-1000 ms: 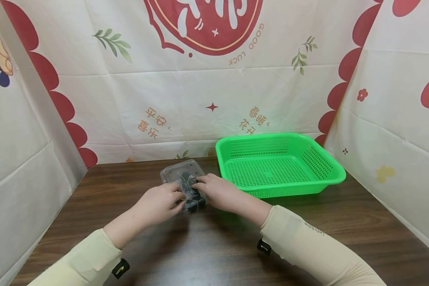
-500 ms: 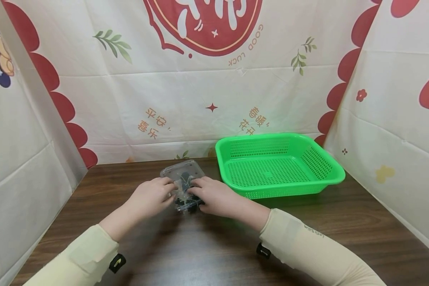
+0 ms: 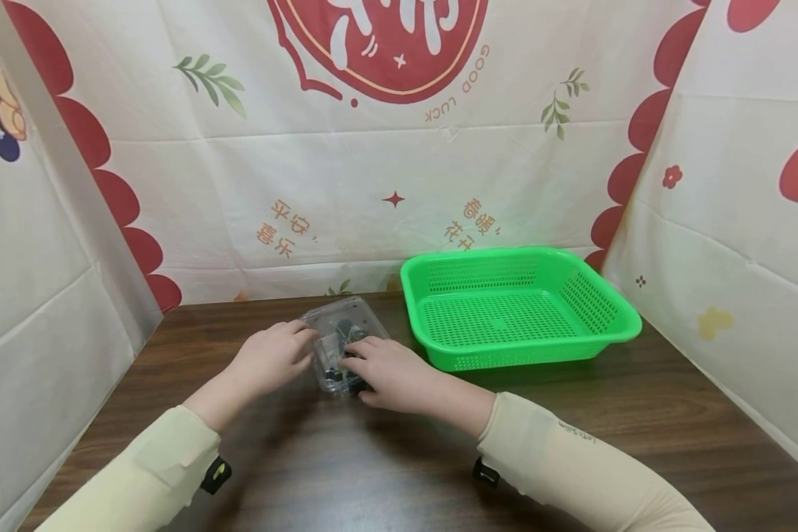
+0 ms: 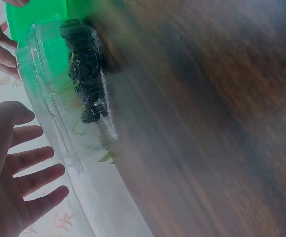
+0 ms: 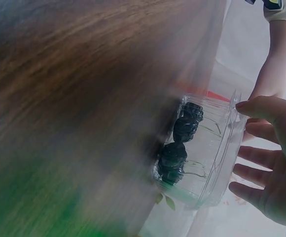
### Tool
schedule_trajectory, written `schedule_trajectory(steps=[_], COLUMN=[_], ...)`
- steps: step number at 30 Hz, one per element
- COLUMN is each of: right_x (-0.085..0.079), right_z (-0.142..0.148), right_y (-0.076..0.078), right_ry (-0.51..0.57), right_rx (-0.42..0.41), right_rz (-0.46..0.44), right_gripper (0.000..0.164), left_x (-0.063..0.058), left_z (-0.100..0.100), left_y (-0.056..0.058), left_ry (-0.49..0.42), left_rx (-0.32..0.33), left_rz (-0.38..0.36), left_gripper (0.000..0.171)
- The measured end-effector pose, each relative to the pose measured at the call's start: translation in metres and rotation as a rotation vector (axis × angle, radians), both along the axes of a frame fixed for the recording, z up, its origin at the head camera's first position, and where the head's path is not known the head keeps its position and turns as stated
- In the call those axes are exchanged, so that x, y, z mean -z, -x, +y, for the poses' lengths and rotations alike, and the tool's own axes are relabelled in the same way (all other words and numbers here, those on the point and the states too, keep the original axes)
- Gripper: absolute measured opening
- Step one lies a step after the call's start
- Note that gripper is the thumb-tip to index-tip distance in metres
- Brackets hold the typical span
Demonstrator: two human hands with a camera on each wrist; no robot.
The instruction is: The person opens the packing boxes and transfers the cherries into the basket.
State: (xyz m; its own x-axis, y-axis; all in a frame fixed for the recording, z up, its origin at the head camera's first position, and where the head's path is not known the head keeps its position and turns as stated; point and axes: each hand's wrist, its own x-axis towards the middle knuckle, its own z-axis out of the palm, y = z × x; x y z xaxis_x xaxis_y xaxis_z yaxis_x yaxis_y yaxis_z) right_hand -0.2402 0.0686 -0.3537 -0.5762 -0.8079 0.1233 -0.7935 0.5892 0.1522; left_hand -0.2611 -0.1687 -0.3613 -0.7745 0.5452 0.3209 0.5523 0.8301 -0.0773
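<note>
A clear plastic box (image 3: 359,314) stands toward the back of the wooden table, its lid lying over it. Through its wall show several dark fruits (image 5: 173,160) with thin green stems, like cherries. At the box's left edge is my left hand (image 3: 271,358), its fingers spread and loosely bent in the left wrist view. My right hand (image 3: 395,375) lies over the near right part of the lid and covers some of the fruit. In the right wrist view its thumb tip is right at the rim, the fingers extended beside it.
A green perforated basket (image 3: 532,353) stands to the right of the box. Behind the table (image 3: 372,465) hangs a white printed cloth (image 3: 372,162), and more cloth closes off both sides.
My left hand has drawn back leftward from the middle of the box to its left edge. My right hand has shifted slightly left and nearer over the lid. The basket stays put.
</note>
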Motion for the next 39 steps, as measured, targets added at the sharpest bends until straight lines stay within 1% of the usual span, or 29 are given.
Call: schedule_trajectory(steps=[10,16,20,31,39], right_x=[0.003,0.004,0.004,0.004,0.004], right_z=[-0.006,-0.007,-0.007,-0.005,-0.001], right_y=[0.001,0.001,0.001,0.002,0.003], right_ry=[0.004,-0.005,-0.013,-0.025,-0.012], right_rx=[0.004,0.020,0.021,0.027,0.026], right_rz=[-0.019,-0.022,-0.025,-0.046,-0.037], right_gripper=[0.059,0.061,0.062,0.065,0.065], left_x=[0.005,0.004,0.003,-0.001,0.002], left_z=[-0.001,0.000,0.001,0.004,0.001], left_y=[0.015,0.021,0.022,0.020,0.021], left_ry=[0.041,0.048,0.058,0.079,0.072], left_rx=[-0.023,-0.057,-0.075,-0.101,-0.105], left_rz=[0.025,0.003,-0.022,-0.061,-0.083], left_gripper=[0.039,0.041,0.044,0.050,0.052])
